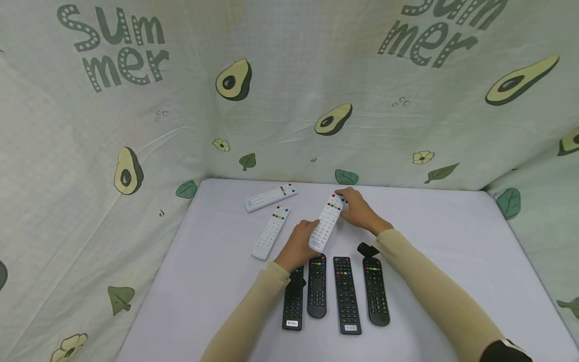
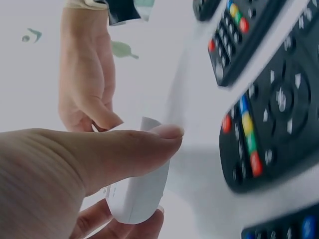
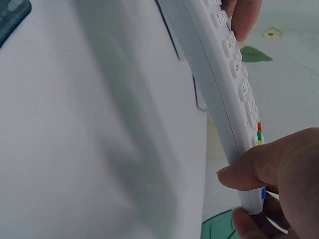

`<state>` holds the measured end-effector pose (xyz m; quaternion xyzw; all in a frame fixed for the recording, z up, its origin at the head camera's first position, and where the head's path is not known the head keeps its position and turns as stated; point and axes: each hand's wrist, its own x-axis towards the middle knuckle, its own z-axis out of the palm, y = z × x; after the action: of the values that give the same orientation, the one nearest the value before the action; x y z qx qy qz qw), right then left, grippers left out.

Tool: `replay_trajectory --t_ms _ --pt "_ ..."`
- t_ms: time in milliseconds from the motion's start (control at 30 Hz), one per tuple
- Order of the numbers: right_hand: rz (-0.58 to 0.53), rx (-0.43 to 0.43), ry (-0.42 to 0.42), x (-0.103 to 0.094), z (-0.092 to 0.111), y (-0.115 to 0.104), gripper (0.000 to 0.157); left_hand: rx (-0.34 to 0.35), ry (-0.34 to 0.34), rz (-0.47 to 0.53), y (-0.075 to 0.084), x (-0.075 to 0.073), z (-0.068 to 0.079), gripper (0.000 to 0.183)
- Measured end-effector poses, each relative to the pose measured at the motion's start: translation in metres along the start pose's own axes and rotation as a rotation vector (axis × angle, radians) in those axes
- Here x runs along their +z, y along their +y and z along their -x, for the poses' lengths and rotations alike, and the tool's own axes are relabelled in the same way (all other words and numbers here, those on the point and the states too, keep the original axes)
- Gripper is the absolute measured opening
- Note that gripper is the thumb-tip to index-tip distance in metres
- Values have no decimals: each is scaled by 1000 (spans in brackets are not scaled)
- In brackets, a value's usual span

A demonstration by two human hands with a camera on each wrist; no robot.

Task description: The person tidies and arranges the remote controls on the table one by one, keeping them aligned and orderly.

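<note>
Left hand (image 1: 296, 246): gripped near end of white remote (image 1: 328, 221), probably sharing the weight.
Right hand (image 1: 359, 208): pinched far end, likely for steadiness.
White remote: held above tabletop (image 1: 443, 226), keys toward head camera.
Other white remotes (image 1: 271, 233): lay left of it, apparently grouped by colour.
Black remotes (image 1: 347, 296): lay in a row nearer the body.
Leftmost black remote (image 1: 293, 304): partly hidden behind left hand.
Key markings: too small to read.

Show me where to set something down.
Bare table lies from the right sleeve to the right edge, and from the left sleeve and two lying white remotes to the left edge. Crowded: between the sleeves, where four black remotes lie and left hand and right hand hold another white remote.
</note>
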<state>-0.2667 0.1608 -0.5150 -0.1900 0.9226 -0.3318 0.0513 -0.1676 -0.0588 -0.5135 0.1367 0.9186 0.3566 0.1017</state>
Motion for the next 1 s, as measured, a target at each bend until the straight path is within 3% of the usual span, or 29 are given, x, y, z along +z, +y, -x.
replay_trajectory --t_ms 467,1000 --pt "0 25 90 -21 60 21 63 126 -23 22 36 29 17 91" --pt "-4 61 85 -50 127 36 63 139 -137 107 57 65 26 94"
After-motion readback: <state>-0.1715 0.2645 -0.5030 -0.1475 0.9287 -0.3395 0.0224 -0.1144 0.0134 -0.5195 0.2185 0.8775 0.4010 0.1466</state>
